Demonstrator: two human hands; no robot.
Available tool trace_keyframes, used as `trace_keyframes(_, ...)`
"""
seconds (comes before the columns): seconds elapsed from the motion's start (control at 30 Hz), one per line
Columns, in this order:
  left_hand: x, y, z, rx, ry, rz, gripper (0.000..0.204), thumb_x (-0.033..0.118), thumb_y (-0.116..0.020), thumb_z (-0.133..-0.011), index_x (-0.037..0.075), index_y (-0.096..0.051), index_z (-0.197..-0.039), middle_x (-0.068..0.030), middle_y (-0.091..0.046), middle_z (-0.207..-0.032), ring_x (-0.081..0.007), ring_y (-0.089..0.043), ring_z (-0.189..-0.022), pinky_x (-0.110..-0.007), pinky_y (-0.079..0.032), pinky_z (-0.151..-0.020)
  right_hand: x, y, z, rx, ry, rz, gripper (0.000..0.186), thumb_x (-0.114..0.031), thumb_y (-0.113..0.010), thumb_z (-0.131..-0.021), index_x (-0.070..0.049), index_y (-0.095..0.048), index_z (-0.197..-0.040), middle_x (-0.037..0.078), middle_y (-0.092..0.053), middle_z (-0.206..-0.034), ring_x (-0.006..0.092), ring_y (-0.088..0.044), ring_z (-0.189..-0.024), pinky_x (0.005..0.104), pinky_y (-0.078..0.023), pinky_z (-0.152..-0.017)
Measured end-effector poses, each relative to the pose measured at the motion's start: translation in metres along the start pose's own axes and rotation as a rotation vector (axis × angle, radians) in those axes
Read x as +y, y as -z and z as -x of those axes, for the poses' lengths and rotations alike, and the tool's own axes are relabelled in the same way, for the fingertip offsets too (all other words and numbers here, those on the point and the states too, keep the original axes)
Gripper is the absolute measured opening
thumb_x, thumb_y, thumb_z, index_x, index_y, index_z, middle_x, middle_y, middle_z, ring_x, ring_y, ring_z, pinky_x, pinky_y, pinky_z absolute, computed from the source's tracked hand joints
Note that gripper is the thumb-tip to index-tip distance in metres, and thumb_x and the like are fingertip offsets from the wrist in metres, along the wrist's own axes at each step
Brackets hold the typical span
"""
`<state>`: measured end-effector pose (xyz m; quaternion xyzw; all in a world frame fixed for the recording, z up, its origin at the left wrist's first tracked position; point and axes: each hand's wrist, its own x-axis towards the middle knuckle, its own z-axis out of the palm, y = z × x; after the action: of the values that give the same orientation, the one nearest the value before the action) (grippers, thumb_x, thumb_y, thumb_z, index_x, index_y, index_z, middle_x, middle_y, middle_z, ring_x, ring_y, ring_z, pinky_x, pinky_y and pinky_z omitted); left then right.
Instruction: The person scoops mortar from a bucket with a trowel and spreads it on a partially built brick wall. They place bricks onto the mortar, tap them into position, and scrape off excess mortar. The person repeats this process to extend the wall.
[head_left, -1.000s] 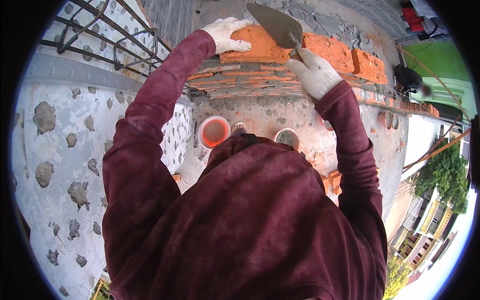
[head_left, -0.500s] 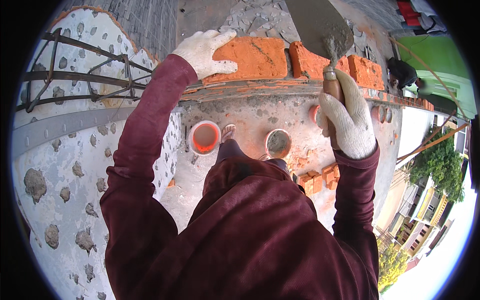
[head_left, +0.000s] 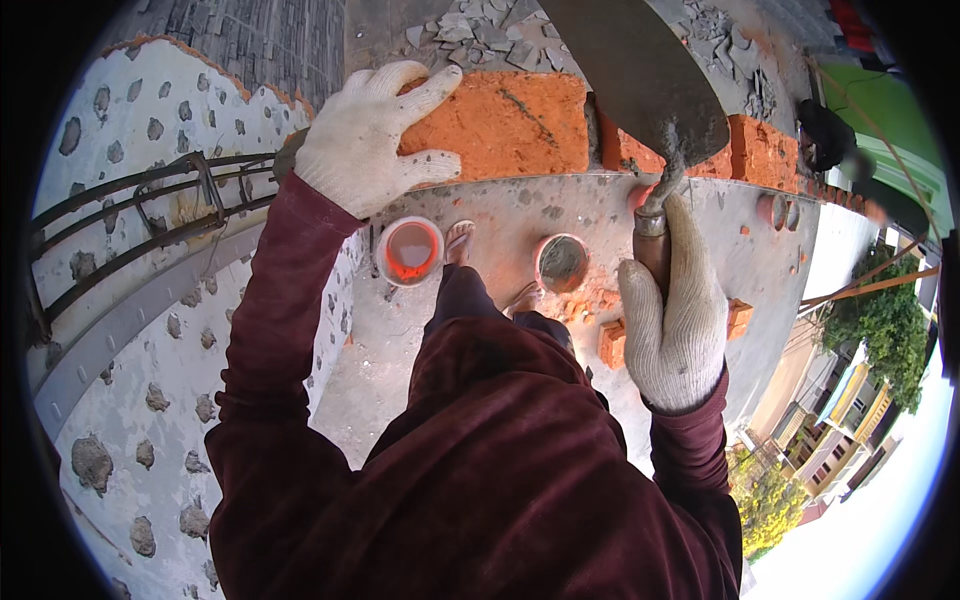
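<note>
My left hand [head_left: 365, 135], in a white knit glove, lies over the left end of an orange brick [head_left: 520, 125] on top of the wall. Its thumb and forefinger are stretched apart across the brick's upper face. In my right hand [head_left: 680, 330], also gloved, is a trowel [head_left: 640, 80], gripped by its wooden handle. The broad grey blade points away from me and hangs over the wall, partly hiding a second brick [head_left: 625, 150]. Mortar clings to the blade near its bent neck. Further right along the row is another brick [head_left: 765, 155].
Below me stand a bucket of reddish liquid [head_left: 410, 250] and a bucket of grey mix [head_left: 563, 263]. Loose bricks [head_left: 612, 343] lie on the floor. Metal reinforcing bars [head_left: 150, 190] jut beside the pitted wall [head_left: 130, 400] at left. A person [head_left: 825, 135] crouches at far right.
My right hand has drawn nearer to my body with the trowel. My left hand remains at the brick's left end, its fingers spread wider. The whole view has shifted slightly.
</note>
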<state>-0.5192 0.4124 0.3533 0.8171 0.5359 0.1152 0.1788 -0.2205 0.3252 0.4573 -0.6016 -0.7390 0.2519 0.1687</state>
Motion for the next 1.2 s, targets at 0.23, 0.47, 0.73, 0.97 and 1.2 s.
trace_keyframes(0.23,-0.012,-0.001,-0.008,0.003,-0.061,0.102,0.071,0.026,-0.076,-0.08,0.016,-0.059,-0.148,-0.0129,-0.056,-0.143,-0.0364,-0.052,-0.126,-0.043,-0.043,-0.111,0.002,-0.029,-0.016,-0.219,-0.034,0.075,0.063,-0.013,-0.063,-0.095,0.01,-0.04,-0.148,0.032,-0.062,-0.128,0.0488,-0.067,-0.108,0.0481,-0.056,-0.09)
trace_keyframes(0.47,-0.014,-0.005,-0.007,0.011,-0.051,0.114,0.071,0.026,-0.076,-0.08,0.016,-0.059,-0.148,-0.0126,-0.054,-0.145,-0.0363,-0.051,-0.128,-0.045,-0.043,-0.112,-0.005,-0.03,-0.016,-0.215,-0.082,0.017,0.064,-0.013,-0.064,-0.094,0.009,-0.04,-0.149,0.033,-0.062,-0.129,0.0472,-0.067,-0.111,0.048,-0.057,-0.089)
trace_keyframes(0.73,-0.017,-0.008,-0.005,0.054,-0.072,0.104,0.068,0.032,-0.076,-0.084,0.018,-0.058,-0.148,-0.013,-0.056,-0.145,-0.0356,-0.052,-0.131,-0.044,-0.045,-0.112,0.007,-0.04,-0.017,-0.215,0.056,0.165,0.061,-0.012,-0.064,-0.094,0.01,-0.043,-0.147,0.033,-0.063,-0.125,0.0472,-0.069,-0.102,0.0487,-0.058,-0.084)
trace_keyframes(0.97,-0.038,0.034,0.018,0.15,0.091,0.169,0.067,0.038,-0.075,-0.089,0.014,-0.056,-0.149,-0.0158,-0.057,-0.147,-0.0339,-0.058,-0.133,-0.042,-0.045,-0.113,-0.016,-0.015,-0.014,-0.03,0.136,0.033,0.057,-0.011,-0.062,-0.097,0.007,-0.043,-0.148,0.029,-0.066,-0.124,0.0433,-0.07,-0.109,0.0449,-0.057,-0.089)
trace_keyframes(1.2,-0.021,0.005,0.023,0.062,0.159,0.175,0.078,0.04,-0.075,-0.085,0.007,-0.051,-0.151,-0.019,-0.055,-0.149,-0.0353,-0.051,-0.138,-0.041,-0.041,-0.116,-0.009,-0.053,-0.019,-0.01,0.214,0.131,0.053,-0.009,-0.065,-0.096,0.005,-0.048,-0.144,0.025,-0.069,-0.115,0.0407,-0.071,-0.1,0.0438,-0.058,-0.083)
